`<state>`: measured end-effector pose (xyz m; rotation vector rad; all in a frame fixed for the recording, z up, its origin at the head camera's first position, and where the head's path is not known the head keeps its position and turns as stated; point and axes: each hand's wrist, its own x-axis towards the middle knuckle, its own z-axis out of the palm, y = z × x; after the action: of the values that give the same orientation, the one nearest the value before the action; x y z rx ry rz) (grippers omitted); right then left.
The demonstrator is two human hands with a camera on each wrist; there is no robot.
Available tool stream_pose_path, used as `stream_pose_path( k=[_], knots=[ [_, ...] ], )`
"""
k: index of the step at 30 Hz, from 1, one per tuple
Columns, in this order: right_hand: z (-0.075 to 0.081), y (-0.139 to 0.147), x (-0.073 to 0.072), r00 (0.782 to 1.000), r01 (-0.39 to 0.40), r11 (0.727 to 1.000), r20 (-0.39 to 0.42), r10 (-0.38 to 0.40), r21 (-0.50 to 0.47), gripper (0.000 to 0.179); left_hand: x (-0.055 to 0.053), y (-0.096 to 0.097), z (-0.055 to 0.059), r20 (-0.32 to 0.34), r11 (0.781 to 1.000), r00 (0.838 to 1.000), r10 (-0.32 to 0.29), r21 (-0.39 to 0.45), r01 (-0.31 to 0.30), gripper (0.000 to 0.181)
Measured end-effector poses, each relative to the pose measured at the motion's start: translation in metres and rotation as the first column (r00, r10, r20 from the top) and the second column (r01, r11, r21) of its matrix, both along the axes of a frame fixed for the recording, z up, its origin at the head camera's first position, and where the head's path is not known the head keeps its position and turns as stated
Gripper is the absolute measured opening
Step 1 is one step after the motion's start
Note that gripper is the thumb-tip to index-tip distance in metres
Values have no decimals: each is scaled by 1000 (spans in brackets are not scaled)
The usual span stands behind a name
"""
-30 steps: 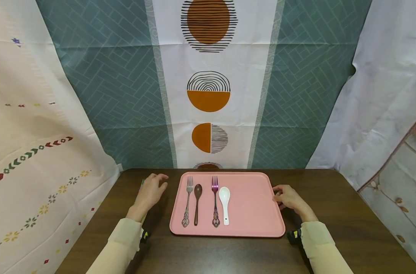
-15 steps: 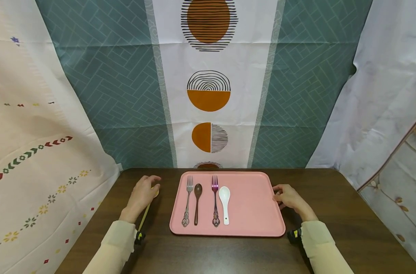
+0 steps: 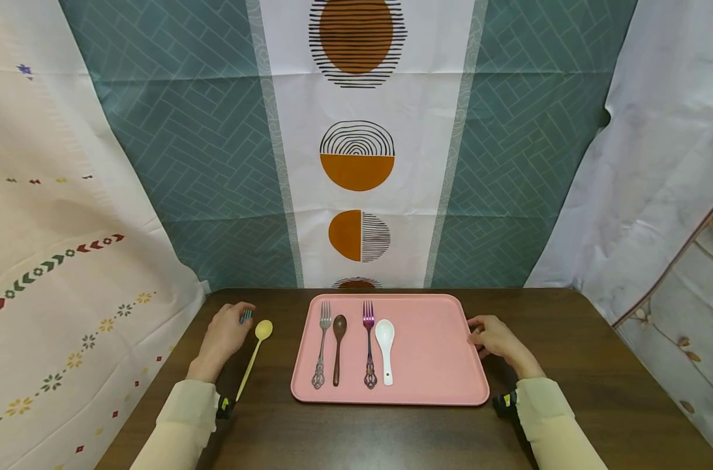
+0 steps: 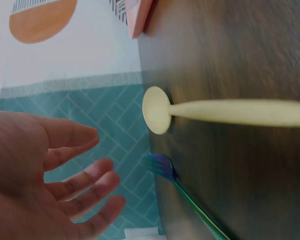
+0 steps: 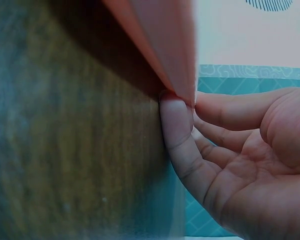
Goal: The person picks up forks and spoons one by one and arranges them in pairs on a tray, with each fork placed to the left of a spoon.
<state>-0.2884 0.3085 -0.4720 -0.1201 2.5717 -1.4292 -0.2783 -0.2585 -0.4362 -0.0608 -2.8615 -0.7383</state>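
My left hand (image 3: 222, 336) is held over the left part of the table, fingers relaxed and holding nothing. Below it lies an iridescent blue-green fork (image 4: 160, 165), mostly hidden by the hand in the head view, where only its tines show. Just right of that hand lies a pale yellow spoon (image 3: 263, 329) with a long thin handle. My right hand (image 3: 500, 341) pinches the right rim of a pink tray (image 3: 432, 352); in the right wrist view a fingertip is tucked under the rim. On the tray are a silver fork (image 3: 322, 346), a brown spoon (image 3: 338, 349), a purple fork (image 3: 369, 346) and a white spoon (image 3: 385, 346).
The dark wooden table (image 3: 362, 437) carries everything. A patterned curtain (image 3: 221, 163) hangs behind its far edge. Light cloths hang on the left (image 3: 86, 294) and the right (image 3: 655, 215).
My left hand has moved left, uncovering the yellow spoon and then the fork's tines. The right hand and the tray have stayed in place.
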Motion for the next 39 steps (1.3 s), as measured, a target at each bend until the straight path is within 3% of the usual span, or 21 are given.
stream_pose_path(
  k=[10,19,31,39],
  knots=[
    [0,-1,1,1000,2,1000,-2,-2,5,45,4,-9,-4,41,999,999,35,-40,-34,40],
    [1,-2,1,1000,-7,1000,1,7,-11,45,5,-14,-7,151,993,986,65,-111,-49,44],
    [1,-3,1,1000,9,1000,6,-9,-12,45,2,-13,-24,147,985,983,107,-147,-85,50],
    [2,-2,2,1000,0,1000,0,0,-5,45,1,-16,-27,148,987,984,104,-138,-84,48]
  ],
)
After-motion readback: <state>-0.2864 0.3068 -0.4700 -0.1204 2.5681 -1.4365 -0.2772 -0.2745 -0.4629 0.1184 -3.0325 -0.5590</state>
